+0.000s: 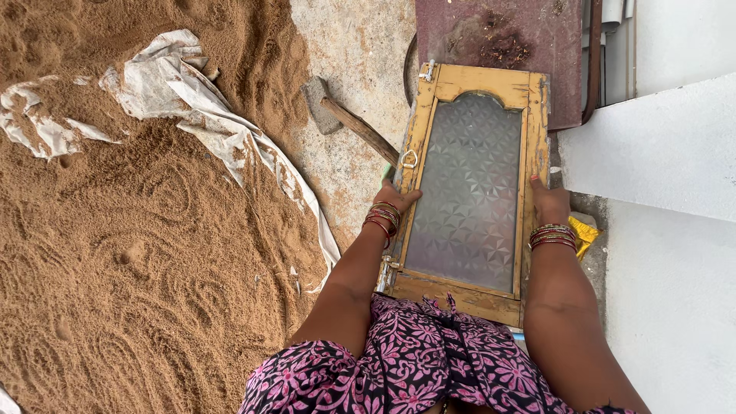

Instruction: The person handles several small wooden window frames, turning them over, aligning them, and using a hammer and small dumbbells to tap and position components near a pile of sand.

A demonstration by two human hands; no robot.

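Looking down from the head camera, a wooden window shutter [469, 192] with a patterned frosted glass pane [468, 188] lay flat in front of the person, its long axis running away from the body, the arched top of the pane pointing to the far end near a dark red mat [502, 38]. The left hand [397, 196] gripped the shutter's left frame rail just below a metal ring latch [409, 159]; the right hand [549, 201] clasped the right rail. Bangles [383, 217] circled both wrists. A heap of sand [138, 245] with a crumpled white sack [192, 100] spread to the left, and a hoe [349, 119] lay on the concrete between.
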